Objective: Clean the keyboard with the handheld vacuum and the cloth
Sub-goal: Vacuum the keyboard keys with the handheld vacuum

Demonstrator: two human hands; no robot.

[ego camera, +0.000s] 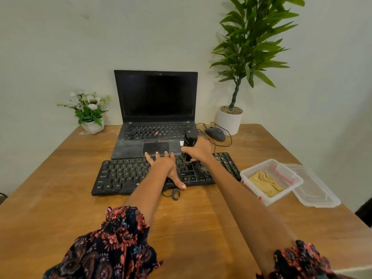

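The wooden desk (60,198) carried the black keyboard (124,176), set just in front of an open laptop (156,109). My left hand (167,168) lay flat on the keys, fingers spread, holding nothing. My right hand (199,151) was closed around the handheld vacuum (189,142), nozzle down on the keys right of centre. I judged the vacuuming step in hand. The cloth (265,183) waited in a clear container (259,168) (lid off) beside the keyboard; next came steady passes along each row.

keyboard (124,176) middle keys under left hand (164,165)
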